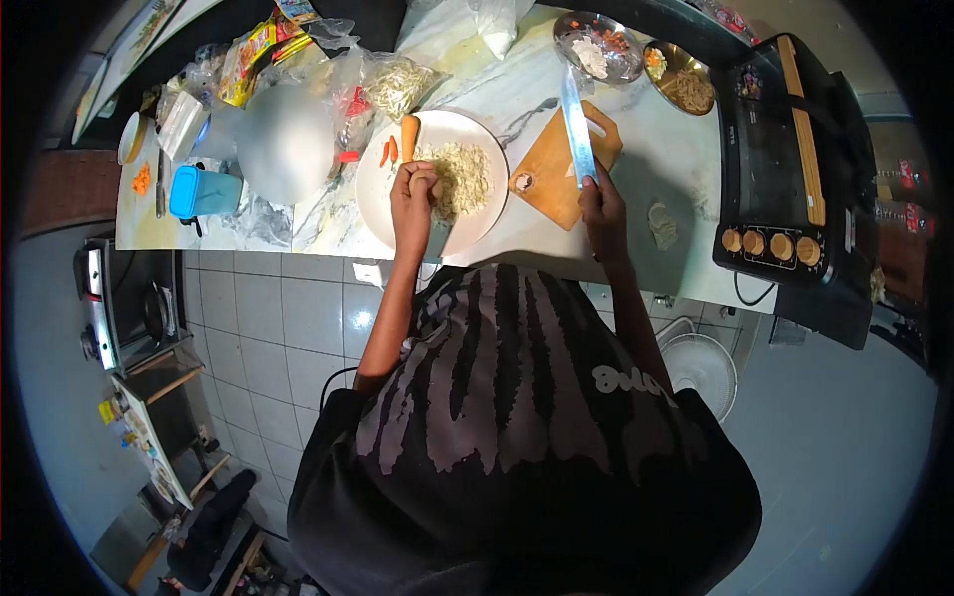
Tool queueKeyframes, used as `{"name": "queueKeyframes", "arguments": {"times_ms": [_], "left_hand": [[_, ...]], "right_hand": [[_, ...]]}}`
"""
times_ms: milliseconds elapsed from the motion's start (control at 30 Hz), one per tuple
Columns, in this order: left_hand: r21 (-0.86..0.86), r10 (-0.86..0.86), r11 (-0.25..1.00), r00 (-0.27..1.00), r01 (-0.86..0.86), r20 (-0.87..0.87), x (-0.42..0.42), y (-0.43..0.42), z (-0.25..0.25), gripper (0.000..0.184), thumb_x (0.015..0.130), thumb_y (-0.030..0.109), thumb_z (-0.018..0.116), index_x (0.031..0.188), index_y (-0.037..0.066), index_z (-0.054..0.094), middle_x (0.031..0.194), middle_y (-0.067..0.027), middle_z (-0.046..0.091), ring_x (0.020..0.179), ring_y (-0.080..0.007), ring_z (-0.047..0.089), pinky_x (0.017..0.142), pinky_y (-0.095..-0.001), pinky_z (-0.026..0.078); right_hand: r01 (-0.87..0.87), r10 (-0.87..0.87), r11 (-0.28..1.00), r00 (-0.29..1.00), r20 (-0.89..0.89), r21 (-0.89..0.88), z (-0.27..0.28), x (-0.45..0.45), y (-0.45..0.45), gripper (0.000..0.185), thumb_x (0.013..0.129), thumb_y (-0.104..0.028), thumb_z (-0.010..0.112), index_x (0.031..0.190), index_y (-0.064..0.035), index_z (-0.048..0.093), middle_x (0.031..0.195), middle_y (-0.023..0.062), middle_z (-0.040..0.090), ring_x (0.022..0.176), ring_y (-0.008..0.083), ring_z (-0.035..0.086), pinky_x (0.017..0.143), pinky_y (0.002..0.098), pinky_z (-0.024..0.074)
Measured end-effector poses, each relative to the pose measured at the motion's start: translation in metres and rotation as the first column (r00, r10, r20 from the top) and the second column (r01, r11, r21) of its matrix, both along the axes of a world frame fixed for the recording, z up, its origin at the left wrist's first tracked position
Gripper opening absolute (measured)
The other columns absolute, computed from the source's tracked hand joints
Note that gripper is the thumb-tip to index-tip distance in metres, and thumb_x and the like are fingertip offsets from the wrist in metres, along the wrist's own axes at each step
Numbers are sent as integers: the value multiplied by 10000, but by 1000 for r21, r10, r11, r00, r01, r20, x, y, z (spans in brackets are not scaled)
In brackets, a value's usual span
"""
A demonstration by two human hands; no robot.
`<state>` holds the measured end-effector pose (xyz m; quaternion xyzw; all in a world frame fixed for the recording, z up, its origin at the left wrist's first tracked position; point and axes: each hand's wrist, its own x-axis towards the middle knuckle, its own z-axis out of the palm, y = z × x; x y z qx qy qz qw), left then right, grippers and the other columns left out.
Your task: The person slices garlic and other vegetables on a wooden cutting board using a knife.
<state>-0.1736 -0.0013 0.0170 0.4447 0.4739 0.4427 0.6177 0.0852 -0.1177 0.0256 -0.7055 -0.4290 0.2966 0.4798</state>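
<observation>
My right hand [602,211] is closed round the handle of a knife [575,124], its wide bluish blade pointing away from me over the wooden cutting board [556,195]. A small pale piece [524,182] lies at the board's left edge. My left hand [413,193] is above the white plate [376,221], its fingers curled in; what they hold, if anything, is hidden. Heaped on the plate are finely chopped whitish bits [463,177]. A carrot [408,137] and small red chillies [389,151] lie at the plate's far left side.
Two metal plates of food [624,72] [691,91] stand at the back right, beside a black toaster oven [770,189]. Plastic bags [397,84], a round whitish lid-like thing [288,144] and a blue container [204,191] crowd the left. The counter's edge is close to my body.
</observation>
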Motion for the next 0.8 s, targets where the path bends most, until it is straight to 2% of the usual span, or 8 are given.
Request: {"name": "queueKeyframes", "arguments": {"times_ms": [100, 300, 400, 467, 533, 600, 700, 800], "left_hand": [[44, 81, 996, 992, -77, -92, -6, -2, 3, 183, 975, 173, 474, 1028, 58, 605, 813, 12, 558, 605, -57, 422, 524, -221, 326], [1, 182, 983, 982, -182, -56, -30, 4, -3, 334, 1011, 246, 359, 980, 67, 640, 774, 7, 552, 575, -79, 446, 493, -237, 337], [101, 277, 960, 945, -263, -174, -40, 3, -2, 403, 1059, 278, 334, 969, 62, 661, 710, 10, 526, 585, -79, 428, 499, -247, 319], [105, 249, 967, 950, -232, -190, -51, 0, -11, 408, 1083, 283, 339, 970, 49, 653, 723, 0, 539, 607, -79, 439, 530, -246, 336], [254, 234, 958, 875, -133, -424, -52, -3, -14, 392, 1091, 268, 355, 975, 29, 642, 739, -10, 530, 647, -96, 471, 598, -262, 391], [280, 263, 949, 852, -144, -453, -48, -2, -33, 380, 1091, 269, 372, 996, 14, 638, 768, -63, 561, 688, -176, 528, 689, -305, 432], [405, 310, 914, 680, -21, -664, -43, -8, -39, 302, 1062, 228, 419, 1047, 21, 638, 972, -166, 621, 878, -339, 559, 815, -411, 455], [466, 376, 885, 584, 4, -719, -39, -11, -39, 279, 1061, 252, 442, 1075, 42, 624, 1028, -158, 612, 980, -332, 542, 887, -409, 438]], "right_hand": [[123, -125, 991, 992, -30, -61, -4, 5, -12, 445, 1031, -261, 517, 1412, -31, 519, 821, 55, 603, 717, 114, 539, 707, 311, 486], [143, -161, 980, 979, -124, -136, -7, 15, -34, 382, 1015, -261, 550, 1312, -20, 566, 752, 26, 554, 684, 110, 518, 677, 300, 462], [97, -118, 979, 987, -111, -178, -7, 22, -41, 370, 1012, -261, 555, 1291, -18, 572, 748, 35, 551, 678, 110, 512, 671, 294, 458], [56, -77, 979, 992, -98, -195, -10, 28, -46, 378, 1010, -258, 559, 1303, -19, 567, 753, 43, 551, 682, 115, 512, 674, 297, 459], [13, -29, 978, 997, -77, -209, -12, 32, -48, 386, 1007, -254, 562, 1315, -20, 563, 759, 51, 551, 685, 120, 513, 677, 300, 460], [-17, 21, 979, 1000, 21, -204, -15, 37, -61, 402, 1005, -247, 570, 1339, -24, 555, 772, 64, 556, 697, 130, 515, 680, 308, 463], [-76, 68, 955, 997, -38, -287, -21, 51, -74, 417, 1003, -244, 576, 1356, -22, 551, 784, 70, 568, 712, 141, 525, 685, 319, 465], [-140, 131, 937, 990, -50, -321, -18, 63, -82, 413, 1005, -248, 575, 1343, -12, 558, 783, 72, 568, 713, 143, 526, 686, 318, 463]]}}
